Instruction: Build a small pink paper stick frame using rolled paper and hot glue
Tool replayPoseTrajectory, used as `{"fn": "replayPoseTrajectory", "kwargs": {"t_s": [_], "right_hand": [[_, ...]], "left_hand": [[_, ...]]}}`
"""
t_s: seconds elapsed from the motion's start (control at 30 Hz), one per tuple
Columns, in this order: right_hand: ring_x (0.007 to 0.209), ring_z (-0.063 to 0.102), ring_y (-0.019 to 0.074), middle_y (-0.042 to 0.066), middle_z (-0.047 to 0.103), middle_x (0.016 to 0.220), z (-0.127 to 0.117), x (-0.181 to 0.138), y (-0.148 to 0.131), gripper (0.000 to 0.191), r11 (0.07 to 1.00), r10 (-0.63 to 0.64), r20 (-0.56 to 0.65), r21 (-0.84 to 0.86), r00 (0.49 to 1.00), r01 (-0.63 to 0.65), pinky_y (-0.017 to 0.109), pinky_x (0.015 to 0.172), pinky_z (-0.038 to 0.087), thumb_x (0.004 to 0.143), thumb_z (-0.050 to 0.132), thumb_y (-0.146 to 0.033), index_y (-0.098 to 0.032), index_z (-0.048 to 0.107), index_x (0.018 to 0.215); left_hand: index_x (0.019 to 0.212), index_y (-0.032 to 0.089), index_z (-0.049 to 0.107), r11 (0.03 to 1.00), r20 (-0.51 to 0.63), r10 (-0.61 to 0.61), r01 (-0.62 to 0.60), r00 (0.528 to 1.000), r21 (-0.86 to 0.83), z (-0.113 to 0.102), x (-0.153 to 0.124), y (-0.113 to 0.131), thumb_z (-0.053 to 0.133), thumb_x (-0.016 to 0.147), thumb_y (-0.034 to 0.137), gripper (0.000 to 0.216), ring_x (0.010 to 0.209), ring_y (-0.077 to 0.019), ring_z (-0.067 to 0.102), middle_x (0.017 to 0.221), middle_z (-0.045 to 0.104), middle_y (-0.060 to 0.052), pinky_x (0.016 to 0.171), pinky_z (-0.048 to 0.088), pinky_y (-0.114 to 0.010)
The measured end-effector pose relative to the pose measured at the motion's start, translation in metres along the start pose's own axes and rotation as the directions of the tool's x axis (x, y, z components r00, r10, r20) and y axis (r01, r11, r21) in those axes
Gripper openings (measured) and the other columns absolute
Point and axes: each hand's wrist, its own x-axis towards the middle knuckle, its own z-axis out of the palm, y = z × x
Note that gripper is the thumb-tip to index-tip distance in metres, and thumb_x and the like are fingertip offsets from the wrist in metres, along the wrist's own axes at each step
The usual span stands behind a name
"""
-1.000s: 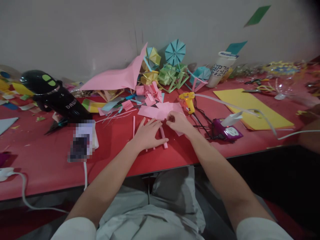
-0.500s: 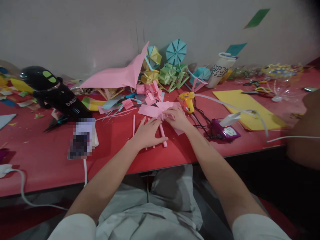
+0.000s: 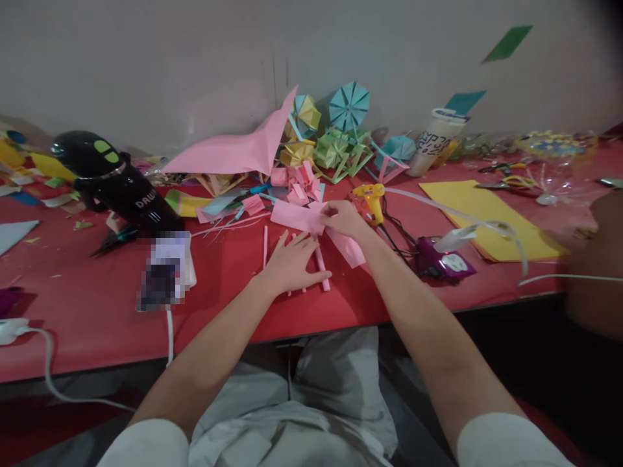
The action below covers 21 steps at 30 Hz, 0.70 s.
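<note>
A grey wall (image 3: pixel 146 65) stands behind the red table (image 3: pixel 97 344).

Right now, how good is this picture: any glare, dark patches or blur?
In the head view, a faint glare marks the grey wall; the same view darkens at the upper right corner and below the red table at lower right; blocky pixels hide much of a phone-like device; detail is soft, though fingers on the left hand and right hand show.

the head camera looks forward and down from above the lap (image 3: pixel 341 373), close over both forearms (image 3: pixel 207 363), taking in the left hand (image 3: pixel 292 263) and right hand (image 3: pixel 346 220) mid-view, the red table (image 3: pixel 357 301) around them and the grey wall (image 3: pixel 195 58) farthest off.
</note>
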Motion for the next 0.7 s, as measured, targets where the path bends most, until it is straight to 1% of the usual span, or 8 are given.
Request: {"fn": "replayPoseTrajectory", "kwargs": {"t_s": [0.1, 0.2, 0.3, 0.4, 0.47, 0.53, 0.6, 0.7], "right_hand": [[0.066, 0.059, 0.0162, 0.002, 0.061, 0.071, 0.004, 0.005, 0.004, 0.007, 0.976, 0.020, -0.155, 0.219, 0.988, 0.014, 0.032, 0.067, 0.051, 0.073, 0.063, -0.023, -0.019, 0.057, 0.073], [0.062, 0.061, 0.0157, 0.003, 0.061, 0.075, 0.009, 0.010, 0.009, 0.012, 0.921, 0.130, -0.255, 0.390, 0.958, -0.021, 0.033, 0.063, 0.054, 0.075, 0.060, -0.027, -0.019, 0.055, 0.082], [0.078, 0.068, 0.0194, 0.007, 0.064, 0.092, 0.014, 0.014, 0.016, 0.030, 0.869, 0.211, -0.314, 0.494, 0.926, -0.030, 0.037, 0.073, 0.059, 0.074, 0.063, -0.029, -0.018, 0.054, 0.101], [0.103, 0.067, 0.0238, 0.013, 0.062, 0.115, 0.015, 0.013, 0.022, 0.049, 0.901, 0.149, -0.408, 0.432, 0.901, 0.047, 0.042, 0.090, 0.057, 0.073, 0.066, -0.030, -0.019, 0.050, 0.118], [0.113, 0.064, 0.0249, 0.015, 0.056, 0.131, 0.014, 0.009, 0.021, 0.054, 0.923, 0.069, -0.439, 0.369, 0.896, 0.109, 0.043, 0.096, 0.055, 0.076, 0.064, -0.033, -0.021, 0.048, 0.126], [0.115, 0.062, 0.0251, 0.015, 0.051, 0.139, 0.012, 0.004, 0.015, 0.052, 0.935, -0.005, -0.449, 0.314, 0.894, 0.163, 0.042, 0.095, 0.055, 0.078, 0.062, -0.034, -0.022, 0.049, 0.127], [0.108, 0.065, 0.0238, 0.015, 0.054, 0.135, 0.008, -0.002, 0.005, 0.043, 0.946, -0.064, -0.450, 0.256, 0.891, 0.198, 0.040, 0.090, 0.056, 0.078, 0.062, -0.034, -0.021, 0.056, 0.119], [0.082, 0.066, 0.0190, 0.010, 0.069, 0.103, -0.001, -0.011, -0.011, 0.023, 0.959, -0.132, -0.336, 0.196, 0.933, 0.206, 0.035, 0.077, 0.056, 0.079, 0.060, -0.034, -0.019, 0.065, 0.096]], "left_hand": [[0.146, 0.017, 0.044, 1.000, -0.002, 0.010, -0.010, 1.000, -0.003, 0.001, 0.000, -0.001, 0.049, 0.085, 0.069, 0.081, 0.150, -0.0300, 0.026, 0.158, 0.038, -0.012, 0.123, 0.007, -0.056], [0.146, 0.018, 0.044, 1.000, 0.001, 0.014, -0.014, 1.000, -0.011, 0.001, 0.000, -0.001, 0.047, 0.086, 0.069, 0.079, 0.150, -0.0295, 0.026, 0.157, 0.039, -0.012, 0.123, 0.006, -0.056], [0.146, 0.018, 0.044, 1.000, 0.006, 0.014, -0.014, 1.000, -0.020, 0.001, 0.000, 0.000, 0.047, 0.087, 0.068, 0.078, 0.150, -0.0298, 0.025, 0.157, 0.038, -0.011, 0.123, 0.006, -0.056], [0.145, 0.018, 0.045, 1.000, 0.006, 0.012, -0.011, 1.000, -0.016, 0.000, 0.000, 0.000, 0.048, 0.086, 0.068, 0.078, 0.150, -0.0304, 0.025, 0.157, 0.038, -0.012, 0.123, 0.005, -0.057], [0.145, 0.018, 0.046, 1.000, 0.007, 0.010, -0.010, 1.000, -0.012, 0.000, 0.000, 0.000, 0.049, 0.085, 0.069, 0.079, 0.150, -0.0305, 0.025, 0.158, 0.038, -0.013, 0.123, 0.006, -0.056], [0.145, 0.017, 0.046, 1.000, 0.007, 0.008, -0.008, 1.000, -0.010, -0.001, -0.001, 0.001, 0.050, 0.085, 0.069, 0.079, 0.150, -0.0303, 0.025, 0.158, 0.038, -0.013, 0.124, 0.006, -0.055], [0.145, 0.016, 0.046, 1.000, 0.002, 0.006, -0.006, 1.000, -0.007, -0.002, -0.002, 0.002, 0.051, 0.085, 0.068, 0.079, 0.150, -0.0302, 0.026, 0.158, 0.038, -0.013, 0.124, 0.007, -0.055], [0.141, 0.016, 0.050, 1.000, -0.013, 0.004, -0.004, 1.000, -0.003, -0.003, -0.003, 0.004, 0.053, 0.085, 0.067, 0.076, 0.149, -0.0309, 0.028, 0.158, 0.037, -0.013, 0.124, 0.008, -0.054]]}}
